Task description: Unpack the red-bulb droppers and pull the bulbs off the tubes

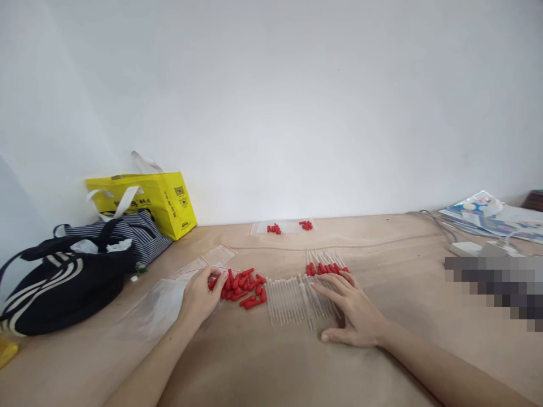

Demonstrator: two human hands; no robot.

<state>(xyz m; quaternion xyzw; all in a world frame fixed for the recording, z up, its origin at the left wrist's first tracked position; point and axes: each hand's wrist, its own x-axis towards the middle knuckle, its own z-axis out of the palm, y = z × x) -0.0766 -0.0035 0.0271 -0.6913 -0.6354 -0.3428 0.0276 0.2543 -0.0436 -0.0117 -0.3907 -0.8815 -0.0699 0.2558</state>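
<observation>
A loose pile of small red caps (244,287) lies on the tan table. My left hand (199,297) rests at the pile's left edge, fingers curled and touching the caps. A row of thin clear tubes (292,299) lies to the right of the pile. My right hand (354,311) lies flat and open on the right part of that row. Just beyond its fingertips are more tubes with red caps fitted (326,265). Clear zip bags (203,261) lie left of the pile.
A flat clear bag with two small clumps of red caps (282,227) lies near the wall. A yellow bag (146,200), a striped bag (127,232) and a black bag (59,285) stand at the left. Printed sheets (496,217) and white cables (464,247) lie at the right.
</observation>
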